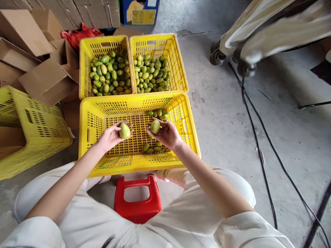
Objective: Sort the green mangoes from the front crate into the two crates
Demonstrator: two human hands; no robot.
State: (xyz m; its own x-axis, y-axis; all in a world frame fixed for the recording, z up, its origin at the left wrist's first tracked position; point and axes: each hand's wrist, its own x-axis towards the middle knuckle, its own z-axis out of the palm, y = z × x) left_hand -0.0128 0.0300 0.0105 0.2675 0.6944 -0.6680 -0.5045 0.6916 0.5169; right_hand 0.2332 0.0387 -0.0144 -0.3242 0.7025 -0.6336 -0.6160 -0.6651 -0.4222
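Fruit [124, 131] was held in the left hand [111, 135], angled eleven-to-five o'clock; a second fruit [155, 127], axis unclear, in the right hand [167, 134]. Nearer the latter, loose fruits [159, 112] were clustered in the crate [129, 167] at eleven and seven.

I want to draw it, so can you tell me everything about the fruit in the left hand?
The fruit is pale yellow-green, plump and rounded, a bit like an egg, narrower toward the top of the picture. Its skin looks smooth, with a lighter shine on it, and I see no cut. It lies in the left hand, held above the near crate. Its underside is hidden.
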